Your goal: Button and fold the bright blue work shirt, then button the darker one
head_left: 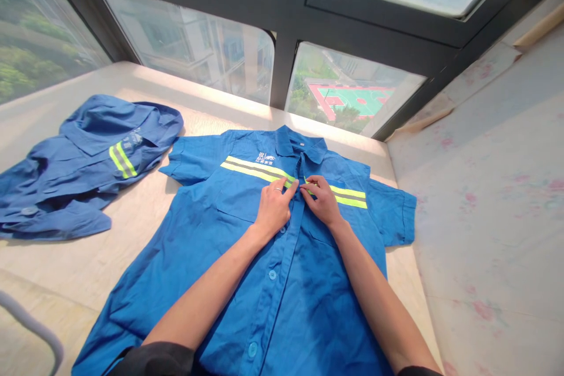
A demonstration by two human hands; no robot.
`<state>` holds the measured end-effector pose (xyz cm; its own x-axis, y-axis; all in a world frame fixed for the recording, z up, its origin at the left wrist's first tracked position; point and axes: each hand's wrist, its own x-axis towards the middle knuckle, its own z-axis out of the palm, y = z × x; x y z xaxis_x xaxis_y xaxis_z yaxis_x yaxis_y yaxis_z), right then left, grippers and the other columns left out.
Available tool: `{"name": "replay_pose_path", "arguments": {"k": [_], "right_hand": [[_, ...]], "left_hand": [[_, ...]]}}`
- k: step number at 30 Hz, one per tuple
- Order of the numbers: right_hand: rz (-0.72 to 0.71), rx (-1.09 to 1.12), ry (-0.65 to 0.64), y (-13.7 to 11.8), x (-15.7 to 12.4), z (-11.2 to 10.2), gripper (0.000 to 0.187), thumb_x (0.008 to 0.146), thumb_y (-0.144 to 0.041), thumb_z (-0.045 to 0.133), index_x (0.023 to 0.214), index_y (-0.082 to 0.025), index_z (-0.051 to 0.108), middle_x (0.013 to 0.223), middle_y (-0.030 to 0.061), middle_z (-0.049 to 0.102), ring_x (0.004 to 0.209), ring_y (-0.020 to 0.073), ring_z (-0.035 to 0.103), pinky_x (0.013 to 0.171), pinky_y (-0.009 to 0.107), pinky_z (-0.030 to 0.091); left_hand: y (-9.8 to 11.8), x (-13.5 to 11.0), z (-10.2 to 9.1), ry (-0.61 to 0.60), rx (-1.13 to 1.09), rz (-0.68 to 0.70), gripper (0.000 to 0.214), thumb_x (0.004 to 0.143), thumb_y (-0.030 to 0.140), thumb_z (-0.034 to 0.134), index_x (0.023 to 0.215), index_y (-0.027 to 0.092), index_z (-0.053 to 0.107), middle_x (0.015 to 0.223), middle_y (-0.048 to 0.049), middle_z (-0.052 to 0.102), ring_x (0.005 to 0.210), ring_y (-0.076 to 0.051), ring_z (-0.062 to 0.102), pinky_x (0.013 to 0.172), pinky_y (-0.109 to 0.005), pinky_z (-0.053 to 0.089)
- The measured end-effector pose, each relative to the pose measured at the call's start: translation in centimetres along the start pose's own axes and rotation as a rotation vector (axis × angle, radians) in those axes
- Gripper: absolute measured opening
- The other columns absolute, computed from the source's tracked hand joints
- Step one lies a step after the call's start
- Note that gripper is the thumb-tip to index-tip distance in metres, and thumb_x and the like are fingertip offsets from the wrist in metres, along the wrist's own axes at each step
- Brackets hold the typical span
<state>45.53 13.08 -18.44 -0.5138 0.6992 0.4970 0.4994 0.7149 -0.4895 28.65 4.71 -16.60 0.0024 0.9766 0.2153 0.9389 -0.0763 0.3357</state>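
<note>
A blue short-sleeved work shirt (247,258) with a yellow reflective stripe across the chest lies flat, front up, on a pale stone sill (61,282). My left hand (274,207) and my right hand (321,200) meet on the button placket at the stripe. Both pinch the fabric edge there, fingertips almost touching. A ring shows on my left hand. Whatever sits between the fingertips is hidden. Further down the placket, three buttons look fastened.
A second blue shirt (83,170) with the same stripe lies crumpled at the left of the sill. Dark-framed windows (282,17) run along the far edge. A floral-patterned surface (489,205) rises at the right. A curved grey bar (30,326) crosses the lower left corner.
</note>
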Motion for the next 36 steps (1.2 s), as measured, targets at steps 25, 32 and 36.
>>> {"name": "replay_pose_path", "arguments": {"k": [25, 32, 36], "right_hand": [[-0.020, 0.015, -0.038, 0.0, 0.3, 0.4, 0.037, 0.097, -0.034, 0.051, 0.130, -0.021, 0.062, 0.119, 0.0125, 0.058, 0.110, 0.0200, 0.059, 0.096, 0.039, 0.054], [0.091, -0.171, -0.016, 1.5, 2.3, 1.4, 0.031, 0.095, -0.033, 0.049, 0.112, -0.018, 0.071, 0.121, 0.0143, 0.057, 0.098, 0.0201, 0.064, 0.090, 0.040, 0.057], [0.109, -0.318, -0.038, 1.7, 5.2, 1.9, 0.033, 0.090, -0.028, 0.053, 0.118, -0.017, 0.066, 0.125, 0.0144, 0.056, 0.105, 0.0230, 0.062, 0.086, 0.038, 0.058]], "left_hand": [[0.3, -0.6, 1.1, -0.005, 0.061, -0.068, 0.062, 0.097, 0.052, 0.028, 0.150, 0.024, 0.039, 0.160, -0.0126, 0.032, 0.153, -0.030, 0.021, 0.123, -0.070, 0.015], [0.2, -0.4, 1.4, -0.013, 0.041, -0.086, 0.063, 0.096, 0.053, 0.030, 0.152, 0.025, 0.036, 0.161, -0.0125, 0.029, 0.153, -0.030, 0.021, 0.124, -0.068, 0.015], [0.3, -0.6, 1.1, -0.034, 0.037, -0.090, 0.064, 0.096, 0.055, 0.027, 0.152, 0.025, 0.037, 0.161, -0.0130, 0.029, 0.152, -0.030, 0.022, 0.123, -0.068, 0.017]]}}
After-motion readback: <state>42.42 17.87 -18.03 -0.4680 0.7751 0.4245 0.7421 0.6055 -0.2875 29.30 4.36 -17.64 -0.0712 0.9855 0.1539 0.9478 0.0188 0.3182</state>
